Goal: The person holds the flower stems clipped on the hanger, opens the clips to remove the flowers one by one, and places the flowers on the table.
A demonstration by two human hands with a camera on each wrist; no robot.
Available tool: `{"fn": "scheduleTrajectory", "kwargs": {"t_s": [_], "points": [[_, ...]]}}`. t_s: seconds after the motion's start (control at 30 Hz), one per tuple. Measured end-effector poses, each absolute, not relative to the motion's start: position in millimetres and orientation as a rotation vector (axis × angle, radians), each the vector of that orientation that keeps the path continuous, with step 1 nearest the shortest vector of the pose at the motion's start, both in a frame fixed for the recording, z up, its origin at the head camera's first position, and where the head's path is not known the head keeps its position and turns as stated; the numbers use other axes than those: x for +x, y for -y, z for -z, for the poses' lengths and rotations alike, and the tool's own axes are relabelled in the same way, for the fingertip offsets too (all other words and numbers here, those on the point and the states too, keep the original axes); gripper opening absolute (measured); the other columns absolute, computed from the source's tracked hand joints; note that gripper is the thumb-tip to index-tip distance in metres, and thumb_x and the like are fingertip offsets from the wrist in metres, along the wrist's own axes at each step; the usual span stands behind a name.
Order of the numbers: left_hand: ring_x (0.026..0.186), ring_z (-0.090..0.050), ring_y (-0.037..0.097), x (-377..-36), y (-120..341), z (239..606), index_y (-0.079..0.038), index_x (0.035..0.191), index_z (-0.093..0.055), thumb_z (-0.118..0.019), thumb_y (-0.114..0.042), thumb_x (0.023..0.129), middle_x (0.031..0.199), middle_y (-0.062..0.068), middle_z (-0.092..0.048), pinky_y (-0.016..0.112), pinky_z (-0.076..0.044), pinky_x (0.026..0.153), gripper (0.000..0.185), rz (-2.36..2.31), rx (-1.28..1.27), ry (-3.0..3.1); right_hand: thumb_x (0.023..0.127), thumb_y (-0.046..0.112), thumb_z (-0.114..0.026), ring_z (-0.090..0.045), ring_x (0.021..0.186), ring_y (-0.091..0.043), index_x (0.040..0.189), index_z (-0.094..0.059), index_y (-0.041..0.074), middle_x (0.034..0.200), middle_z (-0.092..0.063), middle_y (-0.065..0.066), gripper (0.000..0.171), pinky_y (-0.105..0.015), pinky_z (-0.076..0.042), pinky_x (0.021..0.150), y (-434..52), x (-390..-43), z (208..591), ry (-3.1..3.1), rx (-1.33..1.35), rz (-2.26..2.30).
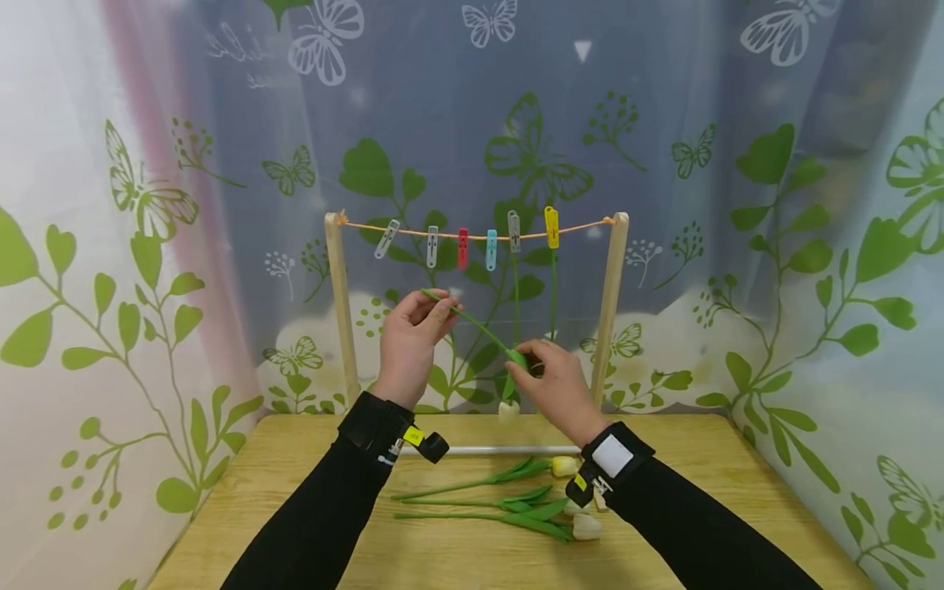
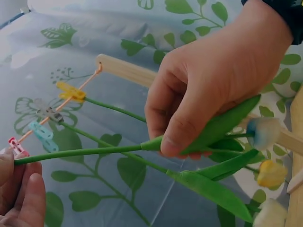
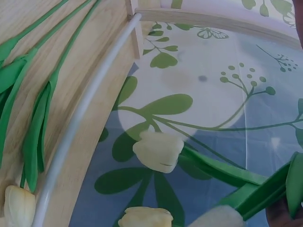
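I pinch the tulip stem [image 1: 472, 322] tip in my left hand [image 1: 410, 344] and its leaves in my right hand [image 1: 555, 385], holding it taut below the clothesline [image 1: 472, 235] (pegs overhead).

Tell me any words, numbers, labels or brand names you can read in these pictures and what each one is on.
No readable text in any view.
Yellow tag on the left wrist band: too small to read, if it is printed at all.
White patch on the right wrist band: looks blank.
Clothes pegs on the string: no visible lettering.
Curtain behind the rack: only printed butterflies and leaves, no words.
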State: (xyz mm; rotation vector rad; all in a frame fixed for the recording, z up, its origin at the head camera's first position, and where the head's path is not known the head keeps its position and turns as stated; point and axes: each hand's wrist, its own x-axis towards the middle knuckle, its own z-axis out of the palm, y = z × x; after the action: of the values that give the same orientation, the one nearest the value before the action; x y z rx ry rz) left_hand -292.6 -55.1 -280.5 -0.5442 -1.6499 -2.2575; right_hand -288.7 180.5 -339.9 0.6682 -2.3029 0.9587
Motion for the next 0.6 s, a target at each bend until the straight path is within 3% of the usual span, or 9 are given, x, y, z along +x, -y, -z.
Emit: {"fn": "scheduleTrajectory", "kwargs": {"t_s": [0.17,0.37,0.6], "points": [[0.122,-0.074,0.022,-291,62,288,-0.002,0.132,-0.066,-0.069,-0.011,0.109,0.135,0.023,-0.069,0.035,-0.062,0.117,0.025,2.264,-0.526,1.641,0.103,0.017,-0.08,-0.072,0.092,-0.021,0.121,-0.075,0.006,0.107,-0.074,-0.011,0.021,-0.035,-0.066,0.078,-183,-288,336,2.279,0.677,-0.882],[0.118,-0.073,0.022,-288,71,295,0.004,0.135,-0.063,-0.072,-0.012,0.107,0.118,0.005,-0.072,0.034,-0.061,0.118,0.033,2.249,-0.502,1.663,0.103,0.018,-0.08,-0.069,0.088,-0.019,0.121,-0.076,0.006,0.107,-0.073,-0.011,0.022,-0.034,-0.061,0.073,-187,-287,329,2.252,0.71,-0.771],[0.129,-0.068,0.037,-288,82,304,-0.001,0.13,-0.066,-0.076,-0.016,0.105,0.115,0.004,-0.073,0.036,-0.06,0.12,0.031,2.248,-0.473,1.716,0.103,0.017,-0.08,-0.071,0.092,-0.022,0.12,-0.075,0.005,0.111,-0.073,-0.011,0.021,-0.035,-0.064,0.074,-188,-284,325,2.248,0.746,-0.719]]}}
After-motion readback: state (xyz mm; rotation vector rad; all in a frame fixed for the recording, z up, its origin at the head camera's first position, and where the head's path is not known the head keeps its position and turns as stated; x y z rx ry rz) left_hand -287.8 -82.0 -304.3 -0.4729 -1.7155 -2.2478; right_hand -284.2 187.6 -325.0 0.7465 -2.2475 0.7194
